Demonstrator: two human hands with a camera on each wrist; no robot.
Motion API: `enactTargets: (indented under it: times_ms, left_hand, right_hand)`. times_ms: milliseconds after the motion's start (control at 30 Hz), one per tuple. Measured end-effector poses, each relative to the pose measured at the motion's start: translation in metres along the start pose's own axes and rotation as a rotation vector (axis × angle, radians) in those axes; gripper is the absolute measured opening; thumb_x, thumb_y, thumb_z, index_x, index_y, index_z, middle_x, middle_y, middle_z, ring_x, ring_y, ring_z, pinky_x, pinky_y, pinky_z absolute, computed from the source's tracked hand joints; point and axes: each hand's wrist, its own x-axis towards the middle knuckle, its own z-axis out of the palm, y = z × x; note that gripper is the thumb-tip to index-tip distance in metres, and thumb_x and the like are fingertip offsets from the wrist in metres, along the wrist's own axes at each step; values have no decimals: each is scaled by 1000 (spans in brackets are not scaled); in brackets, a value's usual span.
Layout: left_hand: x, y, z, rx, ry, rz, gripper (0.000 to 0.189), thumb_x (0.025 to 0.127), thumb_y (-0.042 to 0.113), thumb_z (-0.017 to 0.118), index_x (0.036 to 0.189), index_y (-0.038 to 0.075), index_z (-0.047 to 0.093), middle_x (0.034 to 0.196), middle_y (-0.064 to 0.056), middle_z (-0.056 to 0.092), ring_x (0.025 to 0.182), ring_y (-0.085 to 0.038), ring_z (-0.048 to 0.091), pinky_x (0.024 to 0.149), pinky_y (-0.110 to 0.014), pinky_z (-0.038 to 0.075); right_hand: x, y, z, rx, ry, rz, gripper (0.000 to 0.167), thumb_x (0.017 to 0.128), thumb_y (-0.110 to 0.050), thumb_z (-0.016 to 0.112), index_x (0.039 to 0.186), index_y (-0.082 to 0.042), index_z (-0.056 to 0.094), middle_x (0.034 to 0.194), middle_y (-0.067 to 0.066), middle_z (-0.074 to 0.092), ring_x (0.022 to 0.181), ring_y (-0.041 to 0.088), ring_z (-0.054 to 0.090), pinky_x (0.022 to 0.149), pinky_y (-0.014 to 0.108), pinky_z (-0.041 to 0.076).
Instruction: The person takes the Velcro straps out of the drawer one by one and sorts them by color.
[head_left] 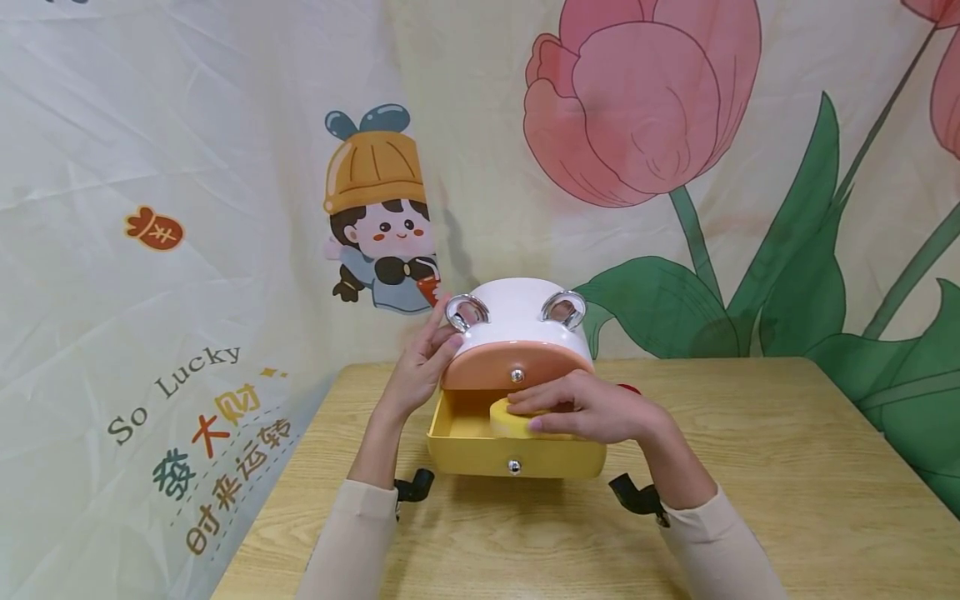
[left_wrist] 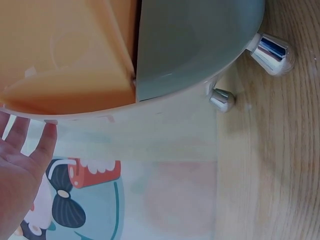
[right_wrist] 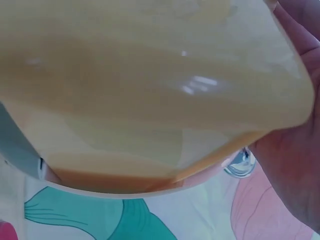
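Note:
A white rounded drawer box with two silver ring ears stands on the table. Its orange upper drawer is closed, while the yellow lower drawer is pulled out. My right hand reaches over that drawer and pinches a thick round yellow roll, thumb at the near side and fingers on top; the hand hides its right part. At the box's upper left side, my left hand rests with extended fingers. In the left wrist view its fingertips touch the box's edge.
The wooden table carries the box near its back edge. Behind hangs a printed cloth. A small red thing shows past my right hand. Silver feet stick out under the box. Black camera mounts sit at both wrists.

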Motion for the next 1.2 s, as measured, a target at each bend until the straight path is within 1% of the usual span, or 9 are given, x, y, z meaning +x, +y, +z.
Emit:
enactTargets:
  times_ms: [67,167,267,467,667,867,967,1033,1200]
  left_hand:
    - [0,0,0,3,0,-2,69,105,44,60,163,49,22,151,-7,59,134,-31,62,111,-51,50]
    - [0,-2,0,3,-1,-10,68,105,43,59,162,52,23,151,-7,59,134,-30,62,111,-51,49]
    - [0,-3,0,-4,-4,-18,66,106,42,59,160,57,24,152,-6,58,135,-30,61,111,-50,49]
    - [0,-4,1,-10,-3,-15,65,106,42,59,159,58,25,153,-6,57,135,-30,61,111,-51,50]
    - [0,-2,2,-9,-3,-7,66,106,42,60,159,57,25,152,-6,58,134,-30,62,110,-49,50]
    - [0,-1,2,-21,-10,-7,66,106,42,59,159,58,24,153,-6,57,135,-29,62,112,-50,49]
    - [-1,0,1,-18,-8,-14,66,106,43,59,159,58,23,153,-6,58,134,-29,62,112,-49,49]
    - [0,0,0,-15,-6,-14,66,106,43,59,160,57,23,153,-6,58,134,-29,62,112,-48,49]
    - [1,-1,0,-17,-13,0,69,107,40,58,165,46,20,155,-9,55,135,-32,61,112,-49,48]
  right_hand:
    - [-1,-2,-1,2,10,-13,39,104,-28,64,142,-18,66,148,1,63,142,19,55,115,36,48]
    - [-4,-4,-1,-4,24,-28,40,105,-28,64,143,-16,65,149,1,61,143,21,54,116,39,46]
    - [-7,-6,-1,-23,42,-25,41,105,-29,64,144,-16,64,151,1,59,146,21,51,119,41,44]
    - [-13,-11,-1,-37,91,8,42,103,-28,66,143,-15,65,152,1,59,148,23,48,120,44,42]
    - [-20,-13,-1,-61,115,34,41,102,-31,67,142,-20,66,152,-3,58,147,21,48,119,45,43]
    - [-29,-13,-2,-103,177,29,41,101,-30,70,140,-19,68,149,-2,61,146,22,51,119,51,43]
    - [-34,-12,-4,-126,202,22,40,100,-29,70,139,-18,69,148,-2,63,144,23,53,118,51,44]
    - [-37,-11,-5,-137,218,8,40,100,-27,71,139,-17,68,147,-1,63,142,24,54,117,49,45]
    - [-43,-9,-7,-148,258,-17,42,99,-22,73,139,-14,68,148,2,63,141,25,56,116,41,47]
